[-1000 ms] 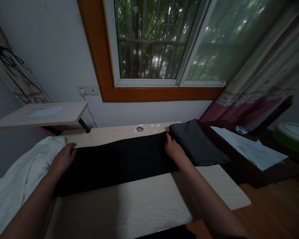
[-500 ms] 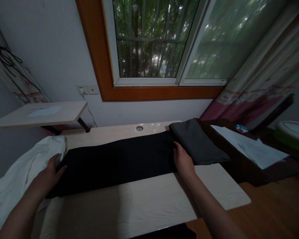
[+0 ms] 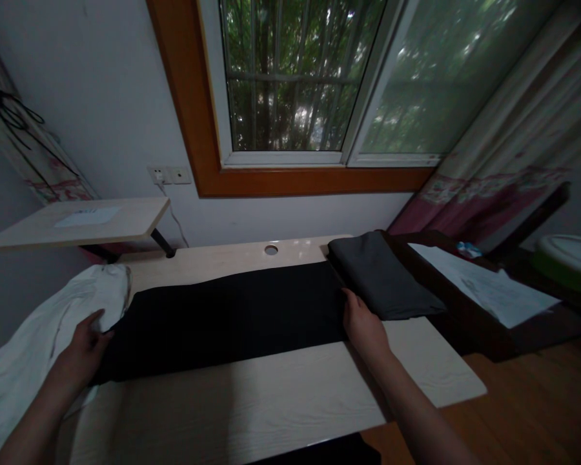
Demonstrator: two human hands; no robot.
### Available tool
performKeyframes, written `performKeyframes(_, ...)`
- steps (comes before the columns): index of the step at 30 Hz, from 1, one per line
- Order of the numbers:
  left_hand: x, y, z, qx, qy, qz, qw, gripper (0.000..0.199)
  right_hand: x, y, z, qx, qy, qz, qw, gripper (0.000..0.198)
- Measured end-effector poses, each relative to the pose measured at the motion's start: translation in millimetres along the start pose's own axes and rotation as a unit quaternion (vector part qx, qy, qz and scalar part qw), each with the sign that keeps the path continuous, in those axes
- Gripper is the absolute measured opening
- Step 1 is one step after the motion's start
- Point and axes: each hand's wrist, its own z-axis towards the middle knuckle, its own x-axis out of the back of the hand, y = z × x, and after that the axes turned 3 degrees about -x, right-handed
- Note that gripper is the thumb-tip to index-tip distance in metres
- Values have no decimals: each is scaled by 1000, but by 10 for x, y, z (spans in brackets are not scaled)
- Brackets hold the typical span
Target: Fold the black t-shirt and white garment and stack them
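A long black folded cloth (image 3: 232, 316), its kind of garment unclear, lies flat across the pale wooden table (image 3: 290, 387). My left hand (image 3: 83, 345) is at its left end, with thumb and forefinger at the edge and the other fingers partly hidden. At the right end, my right hand (image 3: 365, 326) pinches the cloth's edge between thumb and fingers. Just beyond that hand rests a folded dark grey cloth (image 3: 385, 274), at the table's right side. White fabric (image 3: 53, 336) is bunched beside my left hand.
A small raised shelf (image 3: 126, 216) with a paper on it stands at the back left. To the right, a dark surface holds a white sheet (image 3: 484, 284) and a green-and-white round object (image 3: 569, 261). A window (image 3: 300, 77) is behind the table. More black fabric (image 3: 319, 450) shows at the near edge.
My left hand has shifted left and slightly down. My right hand has moved a little right and toward me, and the black cloth's right end has shifted with it.
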Motion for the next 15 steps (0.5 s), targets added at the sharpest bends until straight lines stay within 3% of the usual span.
performKeyframes(3,25,51,-53,4,-12,4,1000,68,42,-14,-28,3,-6,-40,999,43)
performKeyframes(5,92,168,-106,-35,-14,59,998,61,88,-26,-52,13,-6,-59,998,41)
performKeyframes(10,335,727,-178,-112,95,233,961,53,250,-70,-123,61,29,-66,996,33)
performKeyframes(12,352,980,-143,-163,123,231,951,50,299,-102,-143,93,56,-55,993,30)
performKeyframes(15,203,1315,-49,-245,123,174,946,45,295,-192,-136,148,85,-23,985,31)
